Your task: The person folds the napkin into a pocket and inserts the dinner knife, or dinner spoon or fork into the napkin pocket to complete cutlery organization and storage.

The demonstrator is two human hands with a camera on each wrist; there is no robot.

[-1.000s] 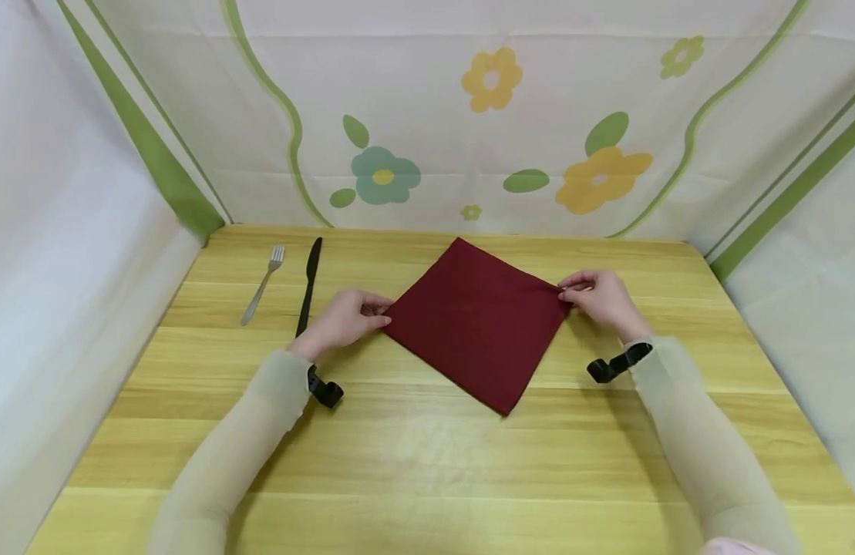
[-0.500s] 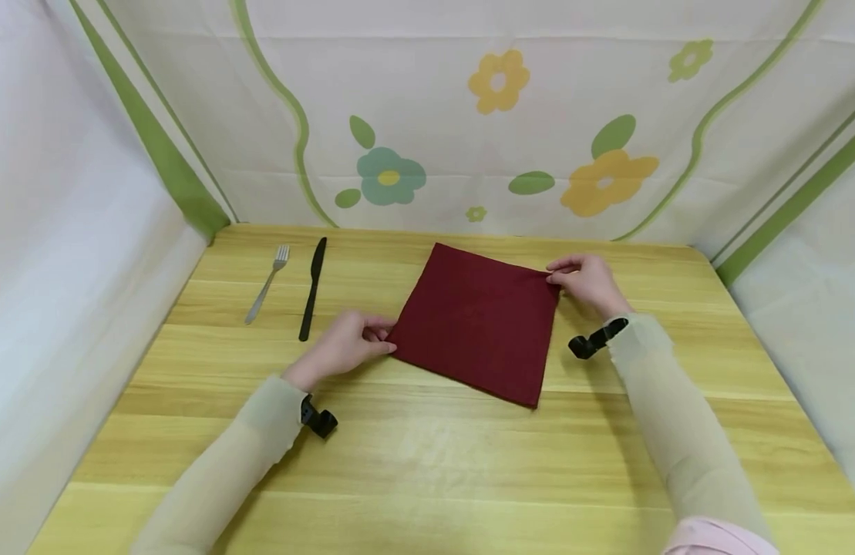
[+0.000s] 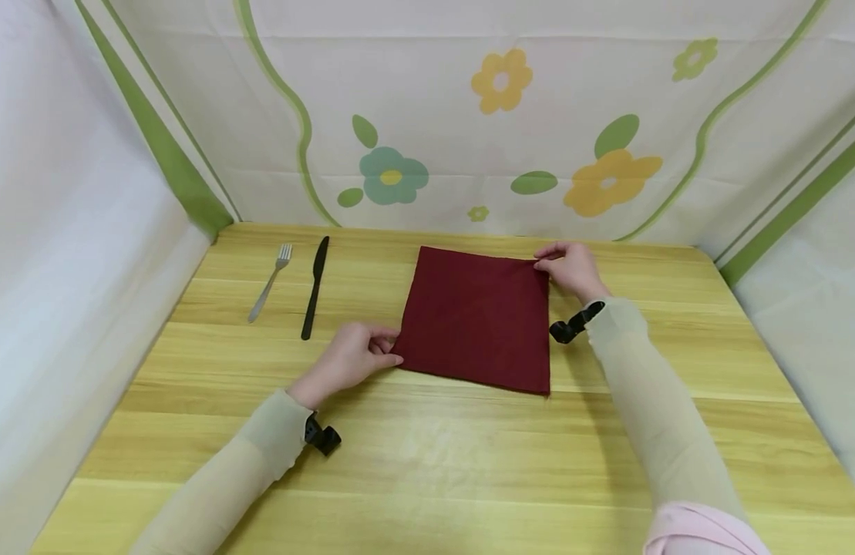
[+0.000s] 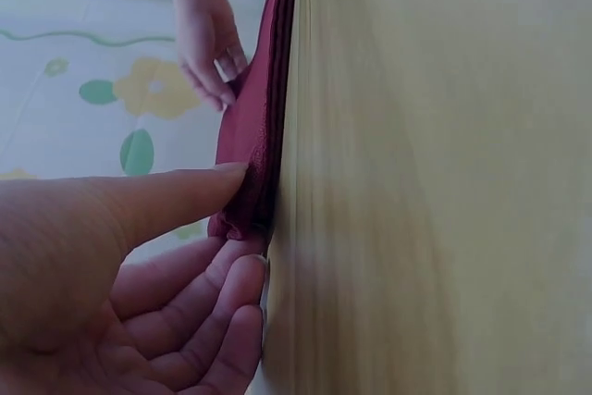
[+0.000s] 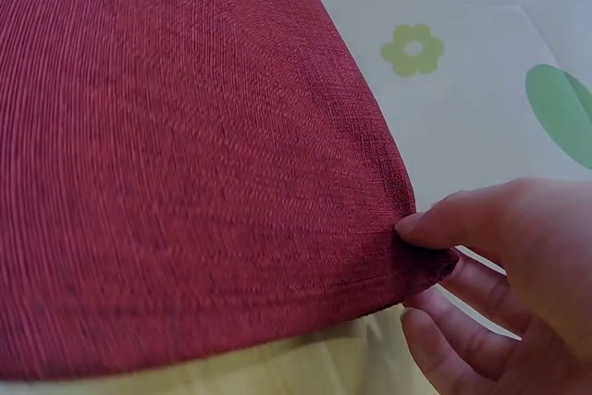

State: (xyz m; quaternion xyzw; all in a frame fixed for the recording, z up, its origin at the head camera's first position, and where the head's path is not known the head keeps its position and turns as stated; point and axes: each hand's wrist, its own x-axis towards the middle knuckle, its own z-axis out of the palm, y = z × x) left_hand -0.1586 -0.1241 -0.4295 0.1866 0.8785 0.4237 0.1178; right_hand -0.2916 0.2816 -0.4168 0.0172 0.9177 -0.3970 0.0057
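A dark red cloth napkin (image 3: 477, 322), folded into a square of several layers, lies on the wooden table with its edges nearly in line with the table's. My left hand (image 3: 354, 356) pinches the near left corner, thumb on top and fingers beneath, as the left wrist view shows at the layered edge of the napkin (image 4: 259, 127). At the far right corner, my right hand (image 3: 571, 270) pinches the cloth between thumb and fingers. In the right wrist view that corner of the napkin (image 5: 231, 182) is slightly raised and creased by the thumb.
Left of the napkin a black knife (image 3: 315, 289) lies on the table (image 3: 427, 478), handle toward me. Farther left is a silver fork (image 3: 270, 283), tines pointing away. A white curtain with printed flowers (image 3: 427, 92) stands behind the table's far edge, and white fabric hangs at both sides.
Both hands have turned the napkin from a diamond to nearly square with the table. My left hand came nearer; my right hand went farther away and leftward. Both kept their corners.
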